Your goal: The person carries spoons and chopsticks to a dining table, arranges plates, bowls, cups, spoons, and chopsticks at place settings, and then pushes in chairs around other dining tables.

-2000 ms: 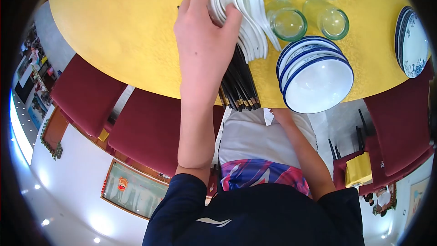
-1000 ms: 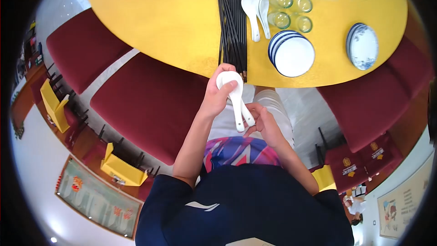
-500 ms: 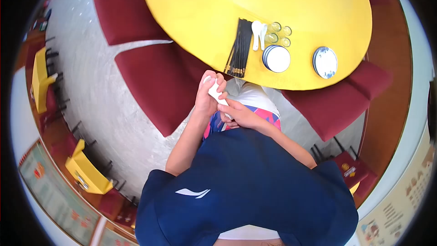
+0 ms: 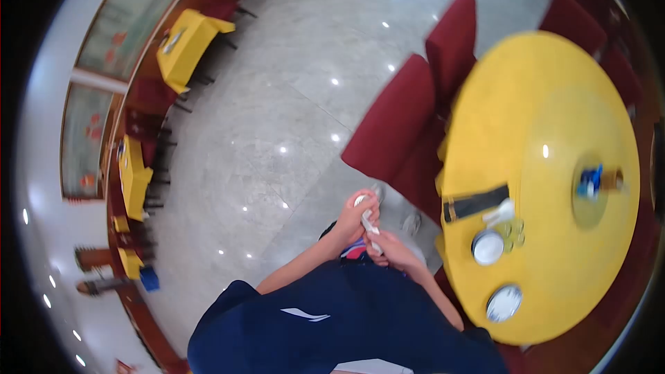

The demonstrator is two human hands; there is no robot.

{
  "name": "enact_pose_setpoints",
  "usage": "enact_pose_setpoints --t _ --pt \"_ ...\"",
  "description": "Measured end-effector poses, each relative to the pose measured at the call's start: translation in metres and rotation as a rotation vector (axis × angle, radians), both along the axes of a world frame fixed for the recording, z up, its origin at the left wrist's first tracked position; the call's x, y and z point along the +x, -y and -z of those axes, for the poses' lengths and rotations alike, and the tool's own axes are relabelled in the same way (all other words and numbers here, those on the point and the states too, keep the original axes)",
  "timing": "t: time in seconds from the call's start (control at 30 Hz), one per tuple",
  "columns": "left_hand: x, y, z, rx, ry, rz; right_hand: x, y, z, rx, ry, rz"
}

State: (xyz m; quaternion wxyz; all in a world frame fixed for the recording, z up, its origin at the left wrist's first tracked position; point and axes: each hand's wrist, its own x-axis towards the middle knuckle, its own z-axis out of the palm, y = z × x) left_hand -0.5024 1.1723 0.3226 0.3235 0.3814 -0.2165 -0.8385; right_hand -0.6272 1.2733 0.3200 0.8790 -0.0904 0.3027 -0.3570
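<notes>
The person's left hand (image 4: 352,213) has its fingers curled closed around the bowl end of some white spoons (image 4: 367,221), which are held in front of the body, out beyond the rim of the table (image 4: 554,107) and over the grey floor (image 4: 291,97). The right hand (image 4: 393,246) has its fingers closed on the handle end; how many spoons are held cannot be told, since the hands cover much of them. On the yellow-covered round table, to the person's right, black chopsticks (image 4: 476,203) lie side by side, one end close to the edge nearest the hands. Just beside them, a little further in from that edge, lie more spoons (image 4: 501,212). Clear glasses (image 4: 512,234) stand next to these spoons, and a stack of bowls (image 4: 488,247) sits by the glasses, closer to the edge. Further along the same edge, apart from the bowls, is a stack of plates (image 4: 504,303). A blue item (image 4: 590,181) stands toward the opposite edge. Dark red chairs (image 4: 395,121) are drawn up beside the rim.
</notes>
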Motion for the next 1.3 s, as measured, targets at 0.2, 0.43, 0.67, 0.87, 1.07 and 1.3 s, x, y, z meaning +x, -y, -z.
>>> enact_pose_setpoints --t 0.2,0.43,0.67,0.87,1.07,1.3 --pt "0.074 0.029 0.002 -0.003 0.199 -0.357 0.076 0.059 0.013 -0.169 -0.496 -0.258" --pt "0.247 0.081 0.001 -0.054 0.242 -0.658 0.242 0.164 0.029 -0.301 -0.587 -0.652" --pt "0.439 0.14 -0.007 -0.002 0.16 -1.078 0.425 0.266 -0.01 -0.819 -0.837 -0.938" --pt "0.52 0.229 0.017 0.058 0.023 -1.152 0.499 0.357 -0.02 -1.118 -0.958 -0.849" --pt "0.556 0.359 0.047 0.151 0.049 -1.163 0.539 0.487 0.008 -1.064 -1.014 -0.924" --pt "0.626 0.553 0.064 0.168 -0.035 -1.141 0.593 0.705 -0.004 -1.001 -0.782 -1.027"
